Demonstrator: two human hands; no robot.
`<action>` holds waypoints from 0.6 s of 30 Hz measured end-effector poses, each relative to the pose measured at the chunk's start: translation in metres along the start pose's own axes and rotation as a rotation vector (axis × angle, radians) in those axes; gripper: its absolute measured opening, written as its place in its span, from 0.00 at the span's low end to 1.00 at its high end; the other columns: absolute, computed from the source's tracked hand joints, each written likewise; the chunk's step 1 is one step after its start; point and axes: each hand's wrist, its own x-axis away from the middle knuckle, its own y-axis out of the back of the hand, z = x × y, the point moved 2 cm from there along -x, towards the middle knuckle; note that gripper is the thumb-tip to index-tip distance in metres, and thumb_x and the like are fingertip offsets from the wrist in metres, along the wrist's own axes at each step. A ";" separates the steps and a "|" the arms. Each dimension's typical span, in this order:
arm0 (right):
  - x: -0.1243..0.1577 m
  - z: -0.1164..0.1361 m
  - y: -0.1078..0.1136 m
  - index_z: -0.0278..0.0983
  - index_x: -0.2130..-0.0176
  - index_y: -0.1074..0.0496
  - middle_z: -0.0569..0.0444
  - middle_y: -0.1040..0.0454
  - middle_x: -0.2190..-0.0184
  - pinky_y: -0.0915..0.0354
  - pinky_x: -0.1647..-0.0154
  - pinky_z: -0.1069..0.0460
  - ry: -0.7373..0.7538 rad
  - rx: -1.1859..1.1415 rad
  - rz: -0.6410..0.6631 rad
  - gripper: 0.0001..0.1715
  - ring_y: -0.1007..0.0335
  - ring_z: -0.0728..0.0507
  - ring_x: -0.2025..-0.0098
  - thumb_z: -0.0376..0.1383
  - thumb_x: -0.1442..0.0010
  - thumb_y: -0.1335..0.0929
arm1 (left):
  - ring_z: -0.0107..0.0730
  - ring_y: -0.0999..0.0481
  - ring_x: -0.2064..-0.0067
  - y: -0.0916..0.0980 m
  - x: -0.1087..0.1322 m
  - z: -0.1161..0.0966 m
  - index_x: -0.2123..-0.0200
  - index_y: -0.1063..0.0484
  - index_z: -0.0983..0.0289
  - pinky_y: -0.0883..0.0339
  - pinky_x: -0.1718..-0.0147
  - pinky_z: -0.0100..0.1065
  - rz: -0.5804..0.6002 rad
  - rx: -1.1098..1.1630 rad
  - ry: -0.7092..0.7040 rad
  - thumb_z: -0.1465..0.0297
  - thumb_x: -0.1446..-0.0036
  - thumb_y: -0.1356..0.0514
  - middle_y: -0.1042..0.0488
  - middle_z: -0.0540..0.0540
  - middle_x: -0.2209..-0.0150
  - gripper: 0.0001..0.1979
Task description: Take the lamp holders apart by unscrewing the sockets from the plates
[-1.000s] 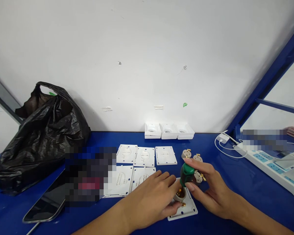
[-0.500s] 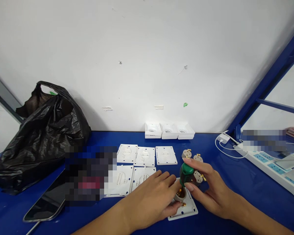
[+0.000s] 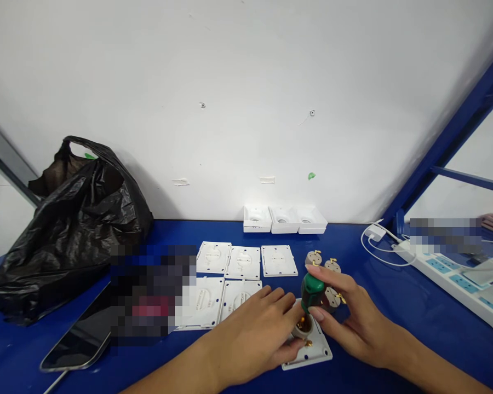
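My right hand (image 3: 353,317) grips the green handle of a screwdriver (image 3: 312,290) between thumb and fingers. The handle stands nearly upright over a round lamp socket (image 3: 303,327) with brass inside. My left hand (image 3: 267,328) pinches that socket from the left, over a square white plate (image 3: 320,350). The screwdriver's tip is hidden by the fingers and the socket. Just beyond my right hand lie several more round sockets (image 3: 313,258) with brass tabs. Several square white plates, one of them (image 3: 278,260) set a little apart, lie left of them.
Three white square boxes (image 3: 284,220) stand against the wall. A black plastic bag (image 3: 82,224) and a phone (image 3: 80,339) are on the left of the blue table (image 3: 353,241). At the right lies a white power strip (image 3: 456,273) with cables. A blurred patch covers something near the phone.
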 end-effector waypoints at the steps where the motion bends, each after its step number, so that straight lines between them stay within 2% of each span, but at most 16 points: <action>1: 0.000 0.000 0.000 0.49 0.24 0.51 0.55 0.18 0.63 0.24 0.68 0.50 0.002 -0.002 -0.002 0.39 0.20 0.42 0.69 0.37 0.26 0.35 | 0.48 0.21 0.49 0.000 0.000 0.000 0.47 0.32 0.61 0.29 0.49 0.45 -0.001 -0.001 -0.003 0.65 0.31 0.34 0.21 0.57 0.49 0.15; 18: 0.000 0.000 -0.002 0.47 0.25 0.51 0.55 0.19 0.63 0.23 0.67 0.50 0.004 0.021 0.037 0.34 0.18 0.43 0.68 0.38 0.24 0.38 | 0.49 0.21 0.48 -0.004 0.001 0.002 0.48 0.32 0.60 0.30 0.48 0.45 -0.042 -0.007 -0.018 0.64 0.29 0.37 0.22 0.58 0.50 0.11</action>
